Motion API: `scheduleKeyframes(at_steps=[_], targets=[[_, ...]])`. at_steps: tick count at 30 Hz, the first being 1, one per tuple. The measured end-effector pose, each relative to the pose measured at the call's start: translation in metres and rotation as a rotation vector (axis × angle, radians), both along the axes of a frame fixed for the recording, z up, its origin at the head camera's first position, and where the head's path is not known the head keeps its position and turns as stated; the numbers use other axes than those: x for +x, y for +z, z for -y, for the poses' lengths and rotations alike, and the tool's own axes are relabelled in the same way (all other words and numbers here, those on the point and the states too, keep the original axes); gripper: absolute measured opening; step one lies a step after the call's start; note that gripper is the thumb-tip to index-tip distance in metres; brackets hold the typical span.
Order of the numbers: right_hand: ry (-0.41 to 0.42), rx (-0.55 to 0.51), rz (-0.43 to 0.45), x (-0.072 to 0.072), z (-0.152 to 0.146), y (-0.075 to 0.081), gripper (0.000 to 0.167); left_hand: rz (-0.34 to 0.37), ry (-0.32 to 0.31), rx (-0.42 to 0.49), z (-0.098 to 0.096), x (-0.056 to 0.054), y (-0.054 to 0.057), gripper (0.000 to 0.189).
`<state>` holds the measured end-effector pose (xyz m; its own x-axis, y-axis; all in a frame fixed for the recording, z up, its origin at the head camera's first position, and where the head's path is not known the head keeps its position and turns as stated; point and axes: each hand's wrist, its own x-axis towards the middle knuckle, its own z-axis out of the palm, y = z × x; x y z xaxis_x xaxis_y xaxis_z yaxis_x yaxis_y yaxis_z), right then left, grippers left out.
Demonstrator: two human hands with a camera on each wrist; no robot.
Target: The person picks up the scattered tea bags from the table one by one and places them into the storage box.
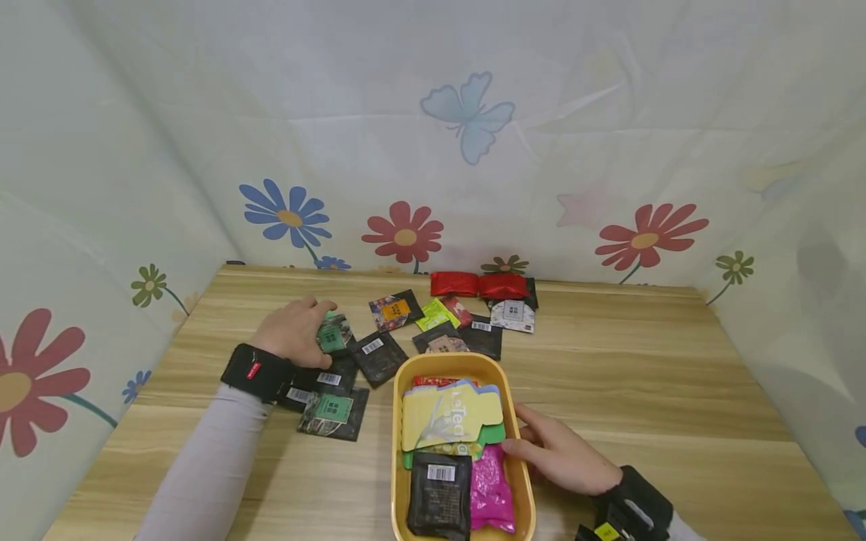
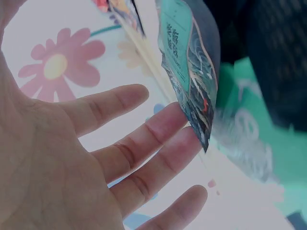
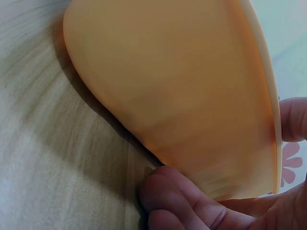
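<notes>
My left hand (image 1: pixel 294 334) is over the left group of sachets, fingers fairly straight and spread. Its middle and ring fingertips are right at the edge of a dark sachet with a green label (image 2: pixel 180 52). In the head view that green-labelled sachet (image 1: pixel 333 334) shows partly beside the hand. My right hand (image 1: pixel 561 454) grips the right side of a yellow plastic bin (image 1: pixel 521 481), thumb at the rim and other fingers against the outer wall near the base. Inside lie a black sachet (image 1: pixel 440 496), a pink packet (image 1: pixel 490 492) and pale yellow packets (image 1: pixel 449 417).
Near the left forearm lies another green-labelled sachet (image 1: pixel 334 413). Several black sachets (image 1: pixel 379 358) spread between the left hand and bin. Two red packets (image 1: pixel 455 284) lie at the back, beside a white-labelled sachet (image 1: pixel 513 314). A flowered cloth (image 1: pixel 467 195) hangs behind the wooden table (image 1: pixel 643 376).
</notes>
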<state>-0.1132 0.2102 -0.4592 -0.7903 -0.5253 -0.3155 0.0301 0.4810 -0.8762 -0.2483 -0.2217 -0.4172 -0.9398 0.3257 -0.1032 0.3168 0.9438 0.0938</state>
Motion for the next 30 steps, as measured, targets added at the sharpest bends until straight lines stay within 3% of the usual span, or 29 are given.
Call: scheduleKeyframes(at_steps=[7,19,30], targets=[[0.004,0.017,-0.011,-0.001,0.000,0.001,0.074,-0.004,0.040,0.011,0.010,0.000,0.010,0.095],[0.001,0.008,0.001,-0.001,-0.001,-0.001,0.076,0.042,0.072,-0.042,0.013,-0.004,-0.004,0.096],[-0.001,0.010,0.000,-0.001,0.000,-0.001,0.075,0.020,0.077,-0.021,0.011,-0.005,-0.001,0.095]])
